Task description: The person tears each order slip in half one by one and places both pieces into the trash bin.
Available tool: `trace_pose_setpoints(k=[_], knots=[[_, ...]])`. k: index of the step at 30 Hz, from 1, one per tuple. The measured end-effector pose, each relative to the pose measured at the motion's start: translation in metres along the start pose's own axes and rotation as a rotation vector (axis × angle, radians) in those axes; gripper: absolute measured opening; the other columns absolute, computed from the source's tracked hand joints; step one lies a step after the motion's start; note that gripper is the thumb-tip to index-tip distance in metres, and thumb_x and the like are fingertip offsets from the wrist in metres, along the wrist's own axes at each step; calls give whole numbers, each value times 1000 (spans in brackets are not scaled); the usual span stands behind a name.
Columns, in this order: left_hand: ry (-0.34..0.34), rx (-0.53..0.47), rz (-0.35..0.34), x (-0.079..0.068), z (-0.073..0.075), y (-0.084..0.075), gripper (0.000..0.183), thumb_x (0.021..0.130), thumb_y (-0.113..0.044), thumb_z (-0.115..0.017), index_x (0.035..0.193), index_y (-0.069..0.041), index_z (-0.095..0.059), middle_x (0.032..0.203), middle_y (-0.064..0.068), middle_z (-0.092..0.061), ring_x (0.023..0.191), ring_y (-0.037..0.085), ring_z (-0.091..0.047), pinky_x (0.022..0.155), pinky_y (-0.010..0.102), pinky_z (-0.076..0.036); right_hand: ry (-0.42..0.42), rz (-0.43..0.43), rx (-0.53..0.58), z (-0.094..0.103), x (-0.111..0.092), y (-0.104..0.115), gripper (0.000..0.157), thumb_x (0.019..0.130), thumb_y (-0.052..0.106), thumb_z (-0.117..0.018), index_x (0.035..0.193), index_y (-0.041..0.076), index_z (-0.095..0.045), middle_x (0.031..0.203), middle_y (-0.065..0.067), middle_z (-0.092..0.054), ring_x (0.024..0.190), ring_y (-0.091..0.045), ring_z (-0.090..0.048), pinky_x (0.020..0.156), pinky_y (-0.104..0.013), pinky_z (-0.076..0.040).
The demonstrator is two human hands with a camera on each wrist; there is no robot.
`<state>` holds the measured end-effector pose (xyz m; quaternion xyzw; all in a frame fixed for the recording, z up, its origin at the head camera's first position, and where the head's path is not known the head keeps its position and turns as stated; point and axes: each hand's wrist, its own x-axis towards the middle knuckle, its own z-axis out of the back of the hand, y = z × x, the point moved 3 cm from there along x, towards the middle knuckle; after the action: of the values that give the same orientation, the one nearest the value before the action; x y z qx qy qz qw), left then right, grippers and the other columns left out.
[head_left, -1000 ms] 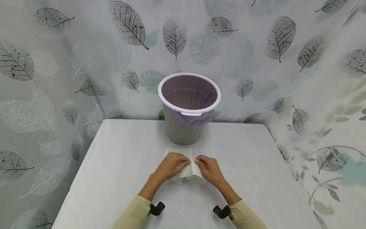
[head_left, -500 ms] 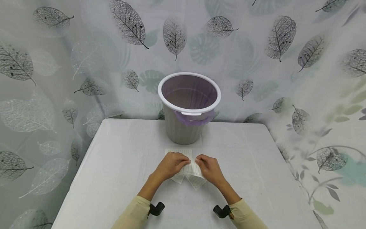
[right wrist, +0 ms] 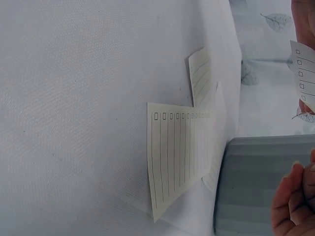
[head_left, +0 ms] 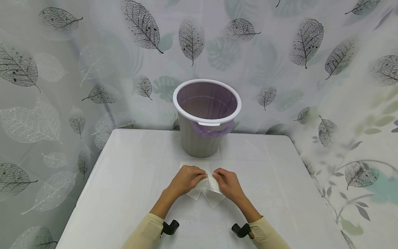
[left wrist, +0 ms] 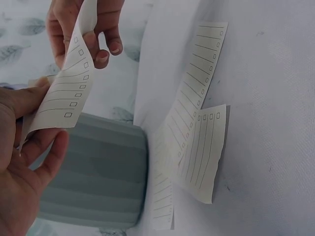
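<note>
My left hand (head_left: 186,180) and right hand (head_left: 229,185) are close together above the table, in front of the bin. Between them both hands pinch a strip of white paper (left wrist: 64,93) printed with lines and small checkboxes. It bends in a curve, as the left wrist view shows. Below the hands lie several torn pieces of the same lined paper. A broad piece (right wrist: 170,152) overlaps a smaller one (right wrist: 201,76), and a ragged-edged piece (left wrist: 206,152) lies nearest in the left wrist view. From the head, the fingers partly hide the held paper.
A grey ribbed waste bin (head_left: 199,141) with a white rim (head_left: 209,122) stands behind the hands, lined with a purple bag (head_left: 214,129). The white cloth-covered table (head_left: 130,173) spreads around. A leaf-patterned curtain (head_left: 217,62) hangs behind and at both sides.
</note>
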<state>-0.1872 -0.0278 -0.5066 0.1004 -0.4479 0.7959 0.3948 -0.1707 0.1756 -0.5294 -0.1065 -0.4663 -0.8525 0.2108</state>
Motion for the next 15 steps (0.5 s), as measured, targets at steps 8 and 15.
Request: trace_pose_setpoints(k=[8, 15], knots=[[-8, 14, 0, -1, 4, -3, 6, 94, -5, -77, 98, -4, -81, 91, 2, -77, 76, 7, -68, 69, 22, -55, -37, -3, -25, 1, -2, -5, 14, 99, 3, -69, 89, 11, -74, 84, 3, -72, 65, -9, -57, 60, -29, -50], [-13, 6, 5, -2, 5, -1, 6, 94, -5, -77, 98, -4, -81, 92, 3, -77, 79, 8, -69, 72, 22, -56, -52, -20, -26, 1, -2, -7, 16, 98, 4, -71, 88, 17, -74, 83, 12, -69, 67, -9, -57, 62, -30, -50]])
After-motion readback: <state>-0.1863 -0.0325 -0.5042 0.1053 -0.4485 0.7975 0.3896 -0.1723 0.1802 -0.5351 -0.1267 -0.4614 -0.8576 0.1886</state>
